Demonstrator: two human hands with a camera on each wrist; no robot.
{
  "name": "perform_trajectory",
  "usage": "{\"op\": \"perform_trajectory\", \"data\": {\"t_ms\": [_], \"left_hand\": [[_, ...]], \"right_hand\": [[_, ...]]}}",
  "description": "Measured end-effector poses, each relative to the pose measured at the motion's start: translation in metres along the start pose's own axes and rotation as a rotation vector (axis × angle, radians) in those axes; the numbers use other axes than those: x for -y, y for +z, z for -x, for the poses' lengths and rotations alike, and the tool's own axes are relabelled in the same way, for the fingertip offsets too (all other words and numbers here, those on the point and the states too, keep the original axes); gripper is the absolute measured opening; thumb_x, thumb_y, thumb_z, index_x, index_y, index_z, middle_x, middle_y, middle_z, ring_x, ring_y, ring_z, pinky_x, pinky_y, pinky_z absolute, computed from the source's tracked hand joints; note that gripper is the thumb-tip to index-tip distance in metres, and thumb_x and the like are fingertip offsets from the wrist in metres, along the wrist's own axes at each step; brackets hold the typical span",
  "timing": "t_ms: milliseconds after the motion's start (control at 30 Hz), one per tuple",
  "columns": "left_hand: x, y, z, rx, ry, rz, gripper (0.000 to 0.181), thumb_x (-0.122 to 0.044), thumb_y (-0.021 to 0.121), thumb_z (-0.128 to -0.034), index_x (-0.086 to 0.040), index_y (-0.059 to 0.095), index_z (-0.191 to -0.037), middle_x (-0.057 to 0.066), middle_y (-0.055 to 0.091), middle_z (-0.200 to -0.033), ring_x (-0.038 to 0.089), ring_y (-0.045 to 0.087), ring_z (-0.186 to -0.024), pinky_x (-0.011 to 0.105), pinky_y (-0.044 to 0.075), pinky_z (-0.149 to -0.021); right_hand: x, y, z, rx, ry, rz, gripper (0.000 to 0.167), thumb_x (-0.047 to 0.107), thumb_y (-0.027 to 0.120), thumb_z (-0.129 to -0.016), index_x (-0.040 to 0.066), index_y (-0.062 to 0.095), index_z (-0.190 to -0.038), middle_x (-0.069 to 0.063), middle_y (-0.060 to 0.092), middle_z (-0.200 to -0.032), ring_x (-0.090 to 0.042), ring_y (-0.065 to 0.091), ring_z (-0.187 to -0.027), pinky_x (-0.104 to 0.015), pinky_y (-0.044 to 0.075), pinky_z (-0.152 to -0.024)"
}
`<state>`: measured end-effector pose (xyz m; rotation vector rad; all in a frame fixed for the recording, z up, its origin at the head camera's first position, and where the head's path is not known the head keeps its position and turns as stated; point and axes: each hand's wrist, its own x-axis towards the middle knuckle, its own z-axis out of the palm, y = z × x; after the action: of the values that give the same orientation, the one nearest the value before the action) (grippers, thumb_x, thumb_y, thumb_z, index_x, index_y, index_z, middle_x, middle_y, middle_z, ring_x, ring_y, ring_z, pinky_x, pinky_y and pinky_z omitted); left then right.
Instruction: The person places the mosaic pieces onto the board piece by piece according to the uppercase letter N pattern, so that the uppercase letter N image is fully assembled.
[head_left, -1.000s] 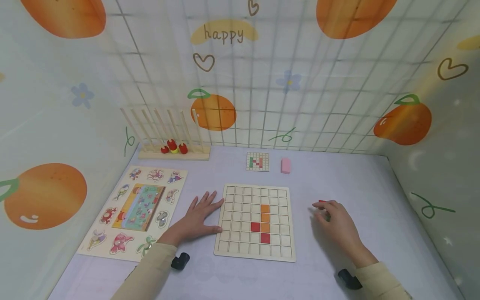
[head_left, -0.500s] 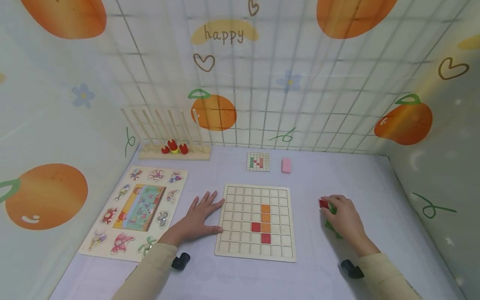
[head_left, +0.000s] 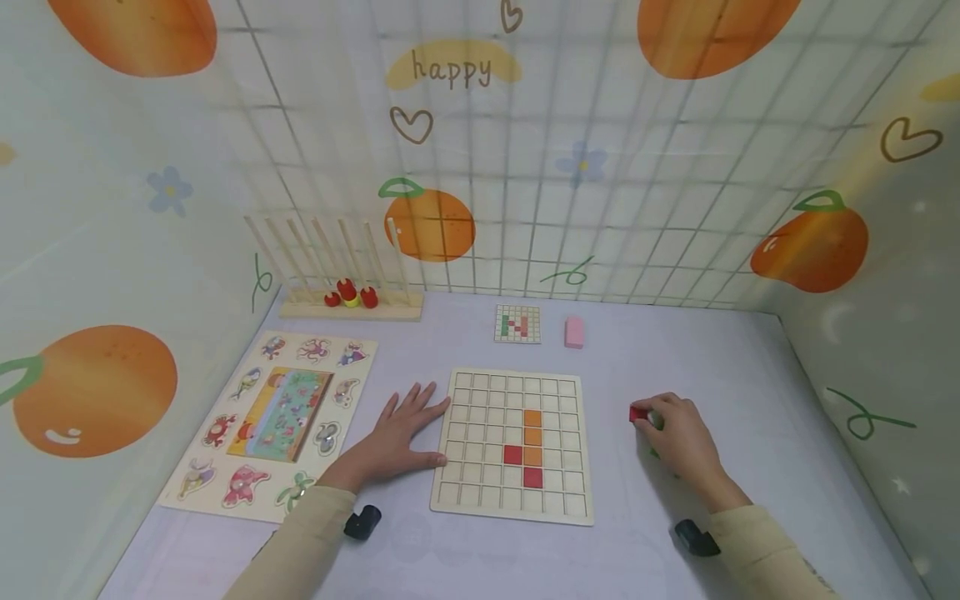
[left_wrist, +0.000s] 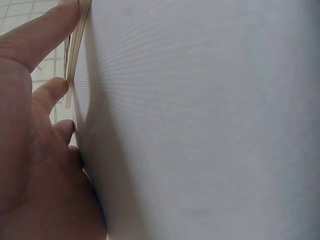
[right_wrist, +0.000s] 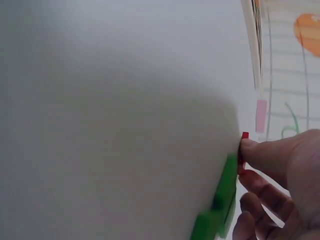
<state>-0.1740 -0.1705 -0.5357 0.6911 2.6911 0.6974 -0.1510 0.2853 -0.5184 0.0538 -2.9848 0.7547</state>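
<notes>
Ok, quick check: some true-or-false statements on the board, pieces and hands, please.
1. The right hand pinches a red piece. True.
2. The left hand holds a piece. False: it touches the left edge of the grid board.
3. Three orange squares stand in one column on the board. True.
4. A pink block lies on the board. False: it lies beyond it, beside the small card.
5. Green pieces are close to the right hand. True.

Pale lavender tabletop (head_left: pixel 750 375) carries a square wooden grid board (head_left: pixel 487 433), lower centre; oblong pink block (head_left: pixel 573 332) above; cream picture board (head_left: pixel 217 455) lower left.
</notes>
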Motion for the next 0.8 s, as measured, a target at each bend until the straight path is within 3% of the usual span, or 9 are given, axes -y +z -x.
{"op": "perform_trajectory", "data": {"t_ms": [233, 500, 800], "left_hand": [[-0.002, -0.001, 0.0, 0.003, -0.002, -0.001, 0.094, -0.062, 0.071, -0.0858, -0.026, 0.03, -0.162, 0.004, 0.007, -0.171, 0.028, -0.003, -0.157, 0.053, -0.007, -0.125], [-0.003, -0.002, 0.001, -0.008, 0.011, 0.0, 0.092, -0.061, 0.071, -0.0858, -0.024, 0.033, -0.161, 0.006, 0.009, -0.171, 0.031, -0.002, -0.157, 0.056, -0.006, -0.124], [-0.001, -0.001, 0.0, -0.001, 0.009, 0.003, 0.093, -0.063, 0.071, -0.0854, -0.026, 0.032, -0.161, 0.005, 0.008, -0.171, 0.029, -0.004, -0.157, 0.055, -0.008, -0.124]], "right_hand": [[0.023, 0.013, 0.009, 0.027, -0.02, 0.022, 0.022, 0.008, 0.08, -0.087, 0.005, 0.076, -0.109, -0.013, 0.067, -0.111, -0.029, 0.055, -0.097, -0.042, 0.053, -0.078], [0.033, 0.02, 0.016, 0.026, -0.07, 0.002, 0.02, 0.005, 0.08, -0.085, 0.009, 0.076, -0.104, -0.007, 0.067, -0.106, -0.028, 0.059, -0.098, -0.045, 0.054, -0.084], [0.033, 0.02, 0.016, 0.08, -0.04, -0.011, 0.024, 0.006, 0.08, -0.085, 0.015, 0.068, -0.104, -0.002, 0.066, -0.091, -0.02, 0.053, -0.083, -0.034, 0.049, -0.068]]}}
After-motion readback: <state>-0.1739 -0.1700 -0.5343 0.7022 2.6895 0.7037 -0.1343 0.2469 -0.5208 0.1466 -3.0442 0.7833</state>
